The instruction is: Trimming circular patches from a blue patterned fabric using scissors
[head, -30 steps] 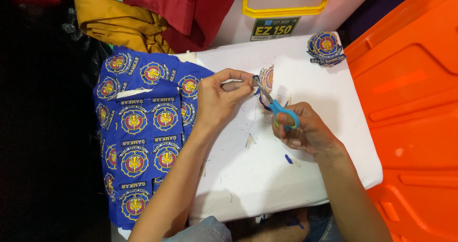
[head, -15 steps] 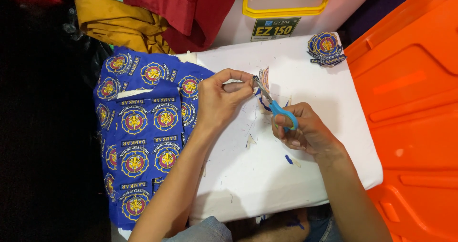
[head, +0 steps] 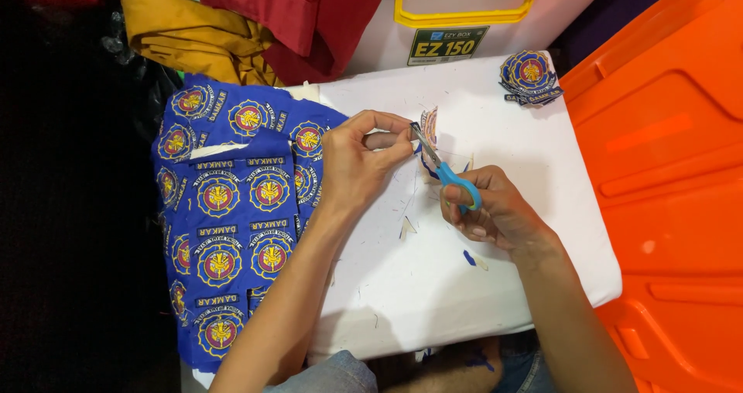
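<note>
My left hand [head: 364, 157] pinches a small round embroidered patch [head: 429, 123] by its edge, holding it upright above the white table [head: 433, 284]. My right hand [head: 491, 211] grips blue-handled scissors [head: 445, 172], whose blades reach up to the patch's lower edge. Left of my hands lies a blue fabric sheet [head: 232, 215] covered with several round emblems in rows. A small stack of cut round patches [head: 530, 75] sits at the table's far right corner.
Small blue and white fabric scraps [head: 472, 259] lie on the table near my right wrist. A large orange plastic lid [head: 665, 192] borders the right side. A white bin with yellow clips [head: 464, 6] and red and yellow clothes [head: 224, 21] are behind the table.
The patch has turned in my left fingers and now stands more edge-on. The scissors shifted slightly along its rim. Both hands stay in nearly the same place.
</note>
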